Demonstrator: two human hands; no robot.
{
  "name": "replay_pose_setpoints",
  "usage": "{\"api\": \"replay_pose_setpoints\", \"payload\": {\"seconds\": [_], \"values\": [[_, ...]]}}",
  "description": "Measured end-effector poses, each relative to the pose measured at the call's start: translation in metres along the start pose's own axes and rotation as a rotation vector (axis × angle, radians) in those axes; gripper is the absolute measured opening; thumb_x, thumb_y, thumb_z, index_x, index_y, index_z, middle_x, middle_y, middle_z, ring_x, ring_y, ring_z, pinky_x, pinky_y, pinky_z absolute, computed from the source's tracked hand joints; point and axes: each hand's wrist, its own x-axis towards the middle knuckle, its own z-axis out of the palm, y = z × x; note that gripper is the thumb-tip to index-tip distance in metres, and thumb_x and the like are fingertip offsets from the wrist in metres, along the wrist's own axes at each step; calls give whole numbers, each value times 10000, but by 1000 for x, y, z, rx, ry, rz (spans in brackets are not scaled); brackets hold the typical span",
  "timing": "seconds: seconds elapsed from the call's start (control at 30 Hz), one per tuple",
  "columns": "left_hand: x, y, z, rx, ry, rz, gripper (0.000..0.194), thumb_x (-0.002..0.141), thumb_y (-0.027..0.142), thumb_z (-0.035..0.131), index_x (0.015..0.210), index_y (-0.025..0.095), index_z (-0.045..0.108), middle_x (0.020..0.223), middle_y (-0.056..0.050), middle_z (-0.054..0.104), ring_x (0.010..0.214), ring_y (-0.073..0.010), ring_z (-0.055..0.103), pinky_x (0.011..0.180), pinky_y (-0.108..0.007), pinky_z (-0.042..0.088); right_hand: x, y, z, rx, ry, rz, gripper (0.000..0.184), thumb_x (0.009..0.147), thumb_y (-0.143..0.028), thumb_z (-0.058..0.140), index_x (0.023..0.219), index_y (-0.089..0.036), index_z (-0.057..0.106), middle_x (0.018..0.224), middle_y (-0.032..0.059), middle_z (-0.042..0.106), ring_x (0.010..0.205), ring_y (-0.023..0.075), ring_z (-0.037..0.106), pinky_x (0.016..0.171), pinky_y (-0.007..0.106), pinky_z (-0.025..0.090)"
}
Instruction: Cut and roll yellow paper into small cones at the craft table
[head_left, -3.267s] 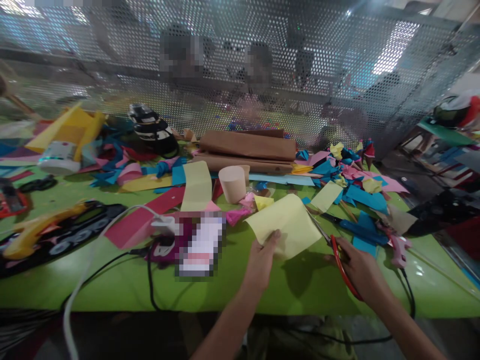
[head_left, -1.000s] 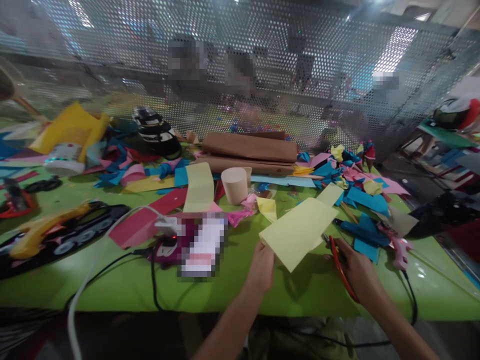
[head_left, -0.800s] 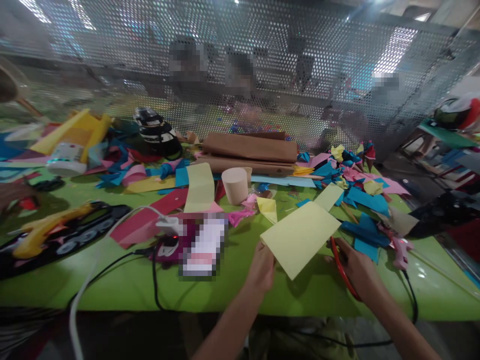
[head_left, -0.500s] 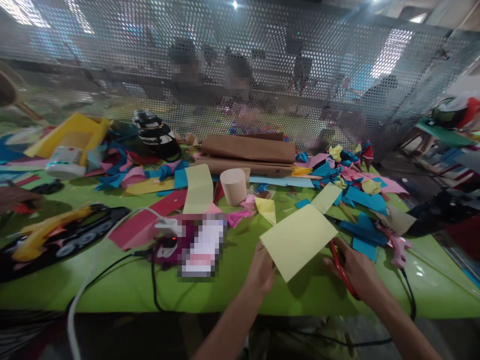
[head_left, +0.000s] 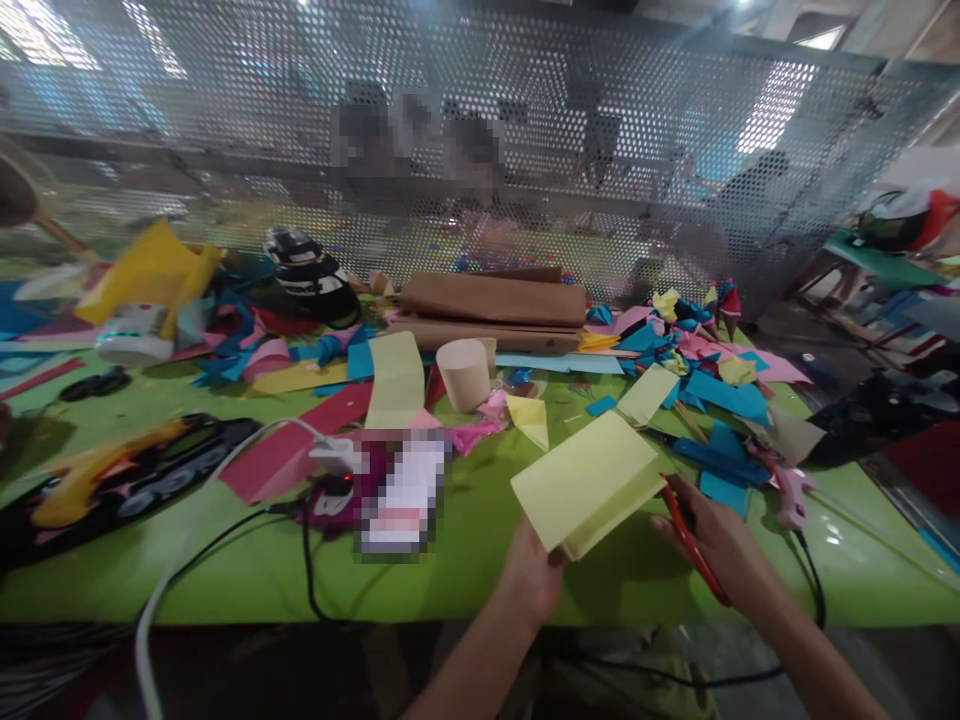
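Note:
My left hand grips a pale yellow sheet of paper by its near left corner, the fingers partly hidden under it. A fold or second layer shows along the paper's right edge. My right hand is closed on red-handled scissors, just right of the paper. The blades are hard to make out. Beyond the paper lie a smaller pale yellow strip and a folded yellow piece.
A cream paper cylinder stands mid-table before a folded brown paper stack. A phone, a power strip and a white cable lie left. At right are a pink glue gun and blue paper scraps.
The yellow paper has tilted and shifted slightly left and down, showing a fold or layer beneath. My left hand moved a little right under it. The scissors have drawn slightly away from the paper.

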Motion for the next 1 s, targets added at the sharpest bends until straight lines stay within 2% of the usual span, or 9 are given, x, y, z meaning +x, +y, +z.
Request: {"api": "replay_pose_setpoints", "payload": {"seconds": [0.07,0.17,0.33,0.5,0.67,0.77,0.83,0.9,1.0], "values": [[-3,-4,-1,18,-37,15,370,760,253,736,1119,175,699,882,-41,779,777,-203,717,650,-264,545,-1,0,-2,26,5,-8,436,881,-537,508,1130,-190,596,731,49,689,616,227,647,556,281,426],[-7,-7,-1,15,-41,-2,262,775,238,715,1026,163,714,765,-20,751,620,-160,665,498,-222,476,-4,2,-3,38,7,-3,418,869,-539,525,1113,-210,605,715,41,692,605,226,646,546,279,427],[-10,-8,2,-4,40,-56,215,819,235,698,1018,156,679,699,5,699,502,-118,587,376,-195,375,-7,5,-3,32,-11,10,344,881,-522,532,1051,-236,618,714,35,692,614,226,648,544,279,417],[-12,-9,3,-20,53,-139,354,877,447,663,1085,164,628,701,-1,675,441,-107,550,334,-196,359,-9,6,-7,38,-59,20,312,900,-532,500,967,-240,585,747,46,699,654,225,652,574,285,424],[-17,-9,3,10,62,-136,428,846,477,698,1125,160,630,805,-40,723,512,-127,608,344,-199,377,-12,11,-9,84,-102,-34,272,893,-497,543,991,-246,580,771,27,692,692,216,646,604,272,433],[-19,-9,3,33,60,-123,474,842,489,701,1166,147,641,904,-87,756,666,-181,695,451,-230,489,-14,12,-14,132,-138,-53,315,866,-500,582,1061,-253,588,783,20,696,676,214,633,610,275,442],[-19,-10,2,31,52,-116,500,839,483,708,1205,149,643,1006,-113,762,852,-226,730,649,-287,585,-14,12,-17,149,-154,-59,323,864,-507,586,1068,-256,589,782,20,696,679,216,630,616,278,449],[-19,-11,1,31,66,-107,494,846,469,706,1225,157,646,1104,-123,751,991,-242,720,838,-330,588,-15,12,-19,159,-163,-69,311,867,-512,585,1047,-259,591,788,20,698,689,217,631,619,278,454],[-20,-12,0,56,118,-103,463,865,451,690,1227,166,647,1228,-128,711,1089,-240,695,951,-339,555,-16,16,-22,169,-173,-84,296,877,-518,572,1018,-260,594,811,17,702,700,214,635,611,271,458]]}}
